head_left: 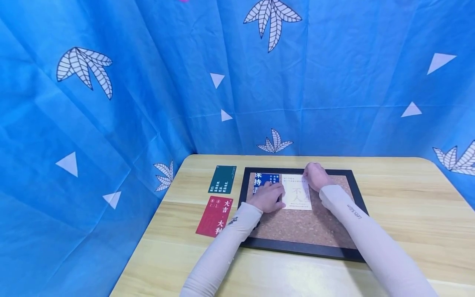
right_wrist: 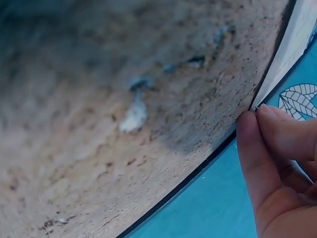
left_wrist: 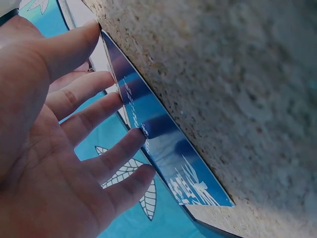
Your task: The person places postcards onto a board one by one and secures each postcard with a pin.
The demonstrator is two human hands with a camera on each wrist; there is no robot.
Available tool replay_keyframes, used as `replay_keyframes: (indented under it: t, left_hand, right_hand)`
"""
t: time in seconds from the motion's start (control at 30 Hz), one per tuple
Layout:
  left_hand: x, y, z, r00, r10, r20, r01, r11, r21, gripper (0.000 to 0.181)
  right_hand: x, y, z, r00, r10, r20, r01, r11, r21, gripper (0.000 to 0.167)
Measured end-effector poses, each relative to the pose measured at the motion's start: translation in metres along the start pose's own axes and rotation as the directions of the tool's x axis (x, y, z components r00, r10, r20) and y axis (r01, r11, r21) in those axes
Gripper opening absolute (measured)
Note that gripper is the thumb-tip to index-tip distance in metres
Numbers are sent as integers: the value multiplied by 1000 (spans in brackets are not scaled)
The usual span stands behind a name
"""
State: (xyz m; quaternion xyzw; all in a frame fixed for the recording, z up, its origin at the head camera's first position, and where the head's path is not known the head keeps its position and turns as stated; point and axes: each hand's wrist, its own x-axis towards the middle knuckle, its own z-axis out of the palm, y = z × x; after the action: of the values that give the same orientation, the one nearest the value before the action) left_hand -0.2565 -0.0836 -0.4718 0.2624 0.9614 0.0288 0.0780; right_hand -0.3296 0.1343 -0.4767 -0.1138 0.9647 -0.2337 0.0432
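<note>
A blue card (head_left: pixel 266 178) and a white card (head_left: pixel 297 192) with printed characters lie side by side on a black-framed cork board (head_left: pixel 297 227). My left hand (head_left: pixel 268 197) lies over them, its fingers slightly bent and spread. In the left wrist view, the fingertips (left_wrist: pixel 141 135) touch the blue card and the thumb tip reaches its corner beside the white card. At the white card's far right corner, my right hand (head_left: pixel 315 175) pinches with thumb and index finger. The right wrist view shows these fingertips (right_wrist: pixel 247 121) at the card edge; a tiny dark spot between them is unclear.
Left of the board, a green card (head_left: pixel 222 179) and a red card (head_left: pixel 214 216) lie on the light wooden table (head_left: pixel 167 247). A blue patterned curtain (head_left: pixel 334 82) hangs behind the table and along its left side.
</note>
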Motion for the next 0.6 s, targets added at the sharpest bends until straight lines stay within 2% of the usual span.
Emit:
replay_keyframes:
  t: [0.27,0.43,0.6]
  left_hand:
    - [0,0,1,1000,10,-16,-10,1000,10,30]
    - [0,1,0,1000,-4,-11,4,1000,-1,31]
    - [-1,2,-1,1000,-17,-3,17,1000,0,34]
  right_hand:
    - [-1,-5,0,998,55,32,-54,998,-35,24]
    - [0,-4,0,999,41,19,-40,999,-27,26]
    - [-1,1,1,1000,-10,-20,10,1000,-3,25]
